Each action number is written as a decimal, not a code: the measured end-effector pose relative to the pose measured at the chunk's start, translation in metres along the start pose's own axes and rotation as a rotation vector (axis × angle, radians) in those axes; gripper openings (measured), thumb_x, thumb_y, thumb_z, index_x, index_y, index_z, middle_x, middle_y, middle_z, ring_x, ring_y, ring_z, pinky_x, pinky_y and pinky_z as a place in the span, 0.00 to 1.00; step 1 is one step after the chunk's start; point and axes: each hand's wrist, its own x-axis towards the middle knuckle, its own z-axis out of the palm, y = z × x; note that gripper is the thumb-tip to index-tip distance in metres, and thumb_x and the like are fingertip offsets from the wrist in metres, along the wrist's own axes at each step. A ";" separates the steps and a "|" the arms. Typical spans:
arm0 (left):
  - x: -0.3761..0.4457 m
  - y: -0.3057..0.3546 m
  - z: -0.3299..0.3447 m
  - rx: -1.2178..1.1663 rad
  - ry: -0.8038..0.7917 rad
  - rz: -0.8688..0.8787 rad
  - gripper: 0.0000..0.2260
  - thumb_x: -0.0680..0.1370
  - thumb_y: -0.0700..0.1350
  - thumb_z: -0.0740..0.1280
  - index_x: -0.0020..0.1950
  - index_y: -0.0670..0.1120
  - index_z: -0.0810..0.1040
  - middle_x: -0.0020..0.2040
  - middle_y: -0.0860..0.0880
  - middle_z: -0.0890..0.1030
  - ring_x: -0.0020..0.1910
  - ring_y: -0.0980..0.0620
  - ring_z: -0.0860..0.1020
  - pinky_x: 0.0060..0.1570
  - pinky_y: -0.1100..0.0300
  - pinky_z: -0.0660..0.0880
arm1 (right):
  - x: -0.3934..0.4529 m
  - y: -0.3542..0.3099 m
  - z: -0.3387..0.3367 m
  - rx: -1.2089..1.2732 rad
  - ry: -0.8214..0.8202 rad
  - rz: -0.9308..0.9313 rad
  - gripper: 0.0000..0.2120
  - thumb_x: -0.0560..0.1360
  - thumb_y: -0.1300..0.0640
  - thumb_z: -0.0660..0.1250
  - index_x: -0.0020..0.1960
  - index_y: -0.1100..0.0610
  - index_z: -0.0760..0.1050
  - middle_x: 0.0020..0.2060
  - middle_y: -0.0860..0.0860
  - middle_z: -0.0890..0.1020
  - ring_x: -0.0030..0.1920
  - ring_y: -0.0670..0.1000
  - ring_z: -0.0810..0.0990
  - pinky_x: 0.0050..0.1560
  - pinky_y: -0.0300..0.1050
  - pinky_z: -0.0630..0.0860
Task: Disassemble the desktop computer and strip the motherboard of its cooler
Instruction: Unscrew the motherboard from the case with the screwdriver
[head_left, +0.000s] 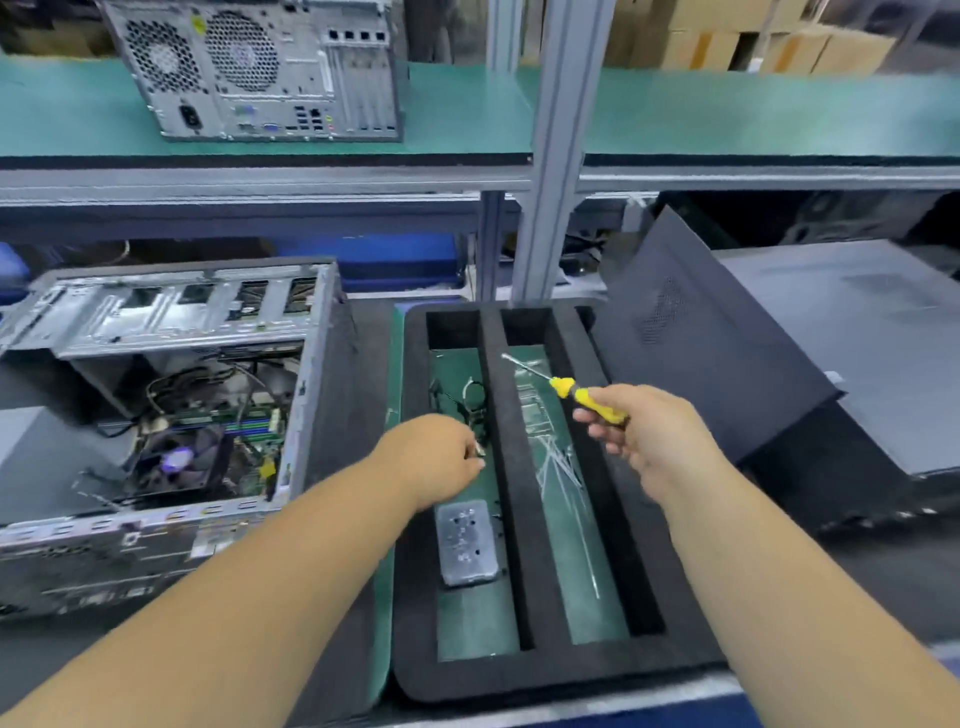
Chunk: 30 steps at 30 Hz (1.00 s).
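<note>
- Two bare forearms are being stretched forward from the bottom edge, over a black foam tray (410, 597) that is lying on the worktop (343, 395).
- Something small and pale is being pinched in the curled fingers (475, 457) of the left hand (434, 460), above the tray's left compartment; what it is cannot be told.
- A grey metal plate (465, 543) is lying in that same compartment, just nearer the camera than the left hand, and dark cable loops (465, 400) are lying beyond it.
- A yellow-handled screwdriver (582, 397) is being gripped in the right hand (647, 434), fingers wrapped round the handle, with the shaft pointing up and left over the tray's right compartment.
- Thin pale strips (558, 467) are lying scattered in the right compartment, below the screwdriver.
- The opened desktop computer (156, 415) is lying on its side at the left, well apart from both hands, with its interior exposed.
- Inside it the motherboard (249, 423) is being shown with the cooler (179, 460) still seated on it, its fan facing up among loose wires.
- A dark side panel (696, 332) is being propped at a tilt against a closed grey case (857, 343) at the right.
- A second tower (254, 67) is standing on the green shelf (467, 104) above, rear ports facing the camera.
</note>
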 end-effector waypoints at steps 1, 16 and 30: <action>0.002 0.003 0.009 0.048 -0.031 -0.017 0.11 0.79 0.56 0.62 0.41 0.51 0.76 0.38 0.53 0.76 0.40 0.49 0.74 0.39 0.58 0.70 | 0.002 0.007 -0.003 -0.084 -0.007 0.032 0.07 0.75 0.59 0.69 0.39 0.58 0.79 0.34 0.52 0.84 0.31 0.47 0.71 0.29 0.37 0.64; -0.016 -0.002 0.021 -0.219 0.123 -0.202 0.05 0.78 0.49 0.63 0.48 0.54 0.79 0.44 0.57 0.78 0.44 0.54 0.76 0.45 0.56 0.76 | 0.049 0.118 0.028 -0.869 -0.171 -0.123 0.10 0.71 0.58 0.68 0.46 0.48 0.67 0.33 0.47 0.80 0.26 0.46 0.81 0.28 0.39 0.76; -0.045 -0.008 -0.023 -0.262 0.256 -0.090 0.06 0.78 0.47 0.64 0.49 0.52 0.80 0.44 0.56 0.78 0.45 0.54 0.76 0.46 0.58 0.75 | 0.044 0.105 0.045 -1.192 -0.166 -0.089 0.12 0.74 0.51 0.66 0.52 0.56 0.68 0.38 0.51 0.77 0.36 0.50 0.75 0.29 0.42 0.64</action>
